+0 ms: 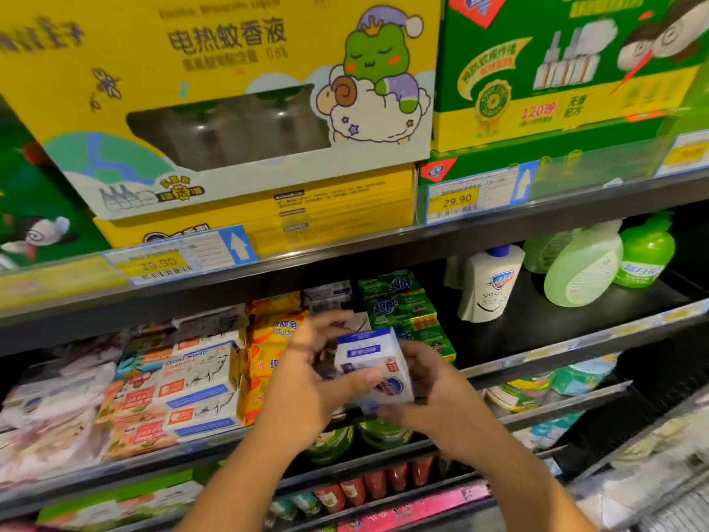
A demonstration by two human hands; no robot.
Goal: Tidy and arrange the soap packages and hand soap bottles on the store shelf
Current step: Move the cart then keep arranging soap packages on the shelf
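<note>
Head view shows both hands holding one white soap pack (374, 364) with blue print, just in front of the middle shelf (518, 332). The left hand (307, 382) grips the pack from its left side, thumb laid across the front face and fingers reaching behind the top edge. The right hand (441, 393) cups the pack's lower right corner with its fingers curled under and round it. The pack sits tilted, its top leaning away from the person.

Just behind and right of the white soap pack stands a stack of green soap packs (406, 312). Touching the left hand's side of the pack are yellow soap packs (268, 339), and further left of those lie goat soap packs (199, 382) in white, blue and orange wrapping. Well to the right of the white soap pack, a white bottle (489, 286) with a blue cap stands on the same shelf, with a pale green bottle (579, 266) and a bright green bottle (644, 255) beyond it. Above the pack, on the next shelf up, sit a big yellow box (230, 90) and a green box (556, 63), with a price tag (456, 201) reading 29.90 on the rail below them.
</note>
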